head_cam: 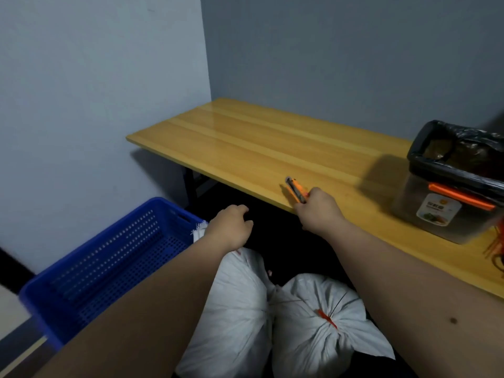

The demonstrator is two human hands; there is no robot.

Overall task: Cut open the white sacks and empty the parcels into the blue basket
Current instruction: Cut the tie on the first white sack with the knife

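Two white sacks lie on the dark floor below me. The left sack [234, 304] stands taller, and my left hand [231, 227] grips its top end, where a frayed white edge sticks out. The right sack [321, 317] is tied shut with an orange tie. My right hand [317, 211] holds an orange utility knife [296, 190] at the front edge of the wooden table [245, 148]. The blue basket [109, 263] stands on the floor at the left, and no parcels show inside it.
A bin lined with a black bag [450, 181], with an orange handle, stands on the table's right end. Orange strips [495, 246] hang at the far right edge. Grey walls close in behind the table and on the left.
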